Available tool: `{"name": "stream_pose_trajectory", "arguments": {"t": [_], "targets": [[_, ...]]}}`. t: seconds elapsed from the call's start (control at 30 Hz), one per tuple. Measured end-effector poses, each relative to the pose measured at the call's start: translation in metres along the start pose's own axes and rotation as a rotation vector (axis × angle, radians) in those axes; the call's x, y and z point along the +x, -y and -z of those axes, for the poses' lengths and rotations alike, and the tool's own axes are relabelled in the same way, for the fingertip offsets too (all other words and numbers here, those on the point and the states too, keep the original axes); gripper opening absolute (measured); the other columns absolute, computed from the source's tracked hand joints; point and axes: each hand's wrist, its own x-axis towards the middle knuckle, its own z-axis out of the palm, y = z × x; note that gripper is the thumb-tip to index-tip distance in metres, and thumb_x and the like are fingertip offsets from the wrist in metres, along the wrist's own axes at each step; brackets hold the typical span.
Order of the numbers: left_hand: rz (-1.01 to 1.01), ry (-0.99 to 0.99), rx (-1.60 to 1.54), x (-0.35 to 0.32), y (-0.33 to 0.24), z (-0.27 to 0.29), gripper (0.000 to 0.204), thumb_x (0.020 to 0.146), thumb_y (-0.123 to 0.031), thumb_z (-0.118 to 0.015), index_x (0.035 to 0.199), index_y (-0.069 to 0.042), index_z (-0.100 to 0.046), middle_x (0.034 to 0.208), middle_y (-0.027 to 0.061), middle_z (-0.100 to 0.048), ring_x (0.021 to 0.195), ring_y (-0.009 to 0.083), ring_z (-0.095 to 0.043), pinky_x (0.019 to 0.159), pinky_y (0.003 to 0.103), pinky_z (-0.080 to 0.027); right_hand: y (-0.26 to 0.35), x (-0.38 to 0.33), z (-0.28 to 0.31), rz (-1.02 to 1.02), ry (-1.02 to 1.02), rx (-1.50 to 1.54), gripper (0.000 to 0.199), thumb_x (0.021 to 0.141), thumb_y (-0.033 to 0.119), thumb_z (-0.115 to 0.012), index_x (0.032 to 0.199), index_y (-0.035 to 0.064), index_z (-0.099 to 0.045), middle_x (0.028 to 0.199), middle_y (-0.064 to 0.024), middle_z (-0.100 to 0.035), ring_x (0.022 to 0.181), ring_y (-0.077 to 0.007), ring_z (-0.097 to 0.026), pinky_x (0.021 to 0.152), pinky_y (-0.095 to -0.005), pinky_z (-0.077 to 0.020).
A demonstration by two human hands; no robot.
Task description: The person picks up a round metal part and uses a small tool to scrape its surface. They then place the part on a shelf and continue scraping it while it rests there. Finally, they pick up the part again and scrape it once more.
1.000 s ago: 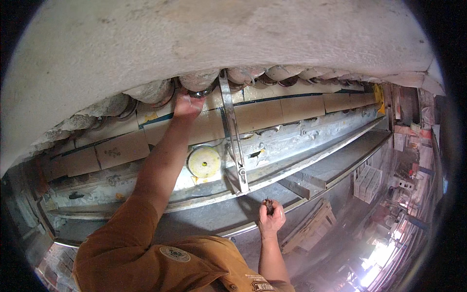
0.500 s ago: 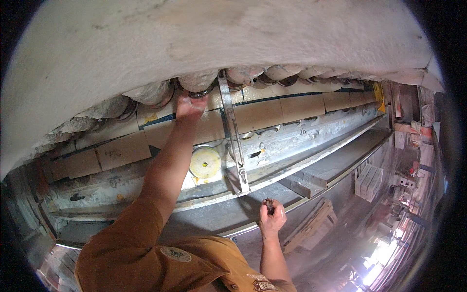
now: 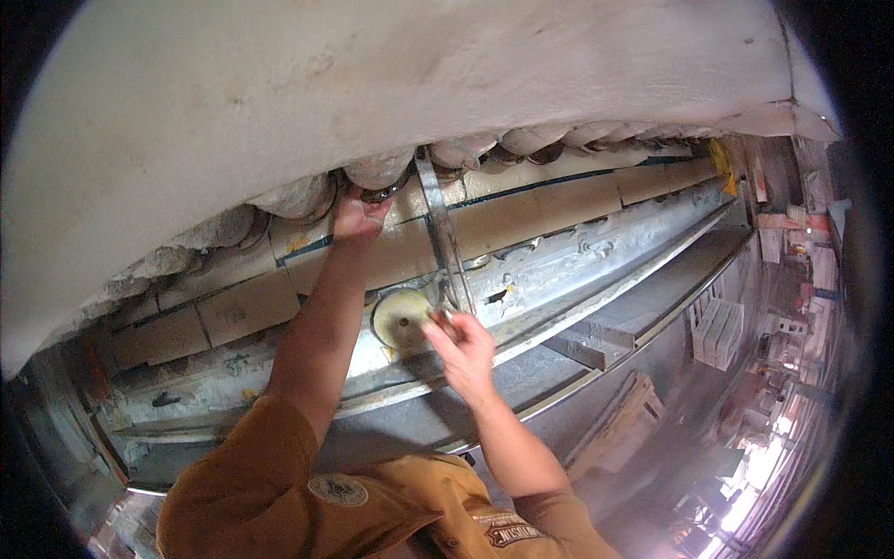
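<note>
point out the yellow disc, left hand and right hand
Yellow disc [image 3: 394, 319]: head view, on its flat face
Left hand [image 3: 361, 217]: head view, middle of the hand
Right hand [image 3: 469, 353]: head view, middle of the hand

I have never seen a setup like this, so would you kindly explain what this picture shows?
There is no robot here: a person is working with two bare hands. A wide fisheye camera on the person's head looks down, so straight edges bend near the rim. Overhead hangs a row of rounded pale heads, with flat rectangular slabs lined up beneath. The left hand reaches up to one head's dark underside. The right hand is beside a round, yellowish disc; what it holds, if anything, is too blurred to tell. A narrow metal bar crosses the slabs.
</note>
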Motion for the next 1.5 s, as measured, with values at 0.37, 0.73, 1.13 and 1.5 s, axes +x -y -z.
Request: {"name": "stream_pose_trajectory", "arguments": {"t": [0.37, 0.73, 1.13, 1.5], "targets": [[0.037, 0.413, -0.011, 0.026, -0.014, 0.053, 0.038, 0.091, -0.015, -0.051, 0.126, -0.002, -0.043, 0.122, 0.016, -0.053, 0.107, 0.031, -0.055, 0.091, 0.045, -0.048, -0.05, 0.153, -0.094, 0.197, -0.058, -0.129, 0.026, 0.09, 0.024, -0.058, 0.1, -0.0001, -0.063, 0.08, -0.0003, -0.061, 0.075, -0.0083, -0.05, 0.068, -0.0248, -0.042], [0.043, 0.108, 0.033, 0.025, 0.006, 0.041, 0.036, 0.09, -0.022, -0.052, 0.12, -0.001, -0.05, 0.115, 0.0147, -0.057, 0.096, 0.0281, -0.058, 0.083, 0.038, -0.052, -0.047, 0.142, -0.08, 0.054, -0.074, -0.015, 0.025, 0.086, 0.016, -0.062, 0.105, 0.0008, -0.062, 0.099, -0.007, -0.063, 0.089, -0.0139, -0.057, 0.082, -0.028, -0.0438], [0.145, 0.076, -0.212, 0.008, 0.01, 0.025, 0.036, 0.091, -0.018, -0.044, 0.123, -0.002, -0.046, 0.124, 0.0187, -0.051, 0.108, 0.0346, -0.053, 0.092, 0.05, -0.046, -0.057, 0.154, -0.084, 0.02, -0.131, 0.105, 0.027, 0.086, 0.018, -0.063, 0.108, 0.0022, -0.06, 0.102, -0.0066, -0.061, 0.095, -0.0169, -0.057, 0.087, -0.0301, -0.0428], [0.325, 0.247, -0.171, 0.049, -0.001, 0.076, 0.034, 0.091, -0.017, -0.04, 0.122, -0.002, -0.046, 0.123, 0.0209, -0.05, 0.109, 0.0384, -0.05, 0.093, 0.05, -0.044, -0.053, 0.155, -0.088, 0.06, -0.084, 0.2, 0.03, 0.086, 0.021, -0.063, 0.108, 0.0011, -0.06, 0.106, -0.0083, -0.062, 0.099, -0.0171, -0.056, 0.09, -0.0303, -0.0406]]}}
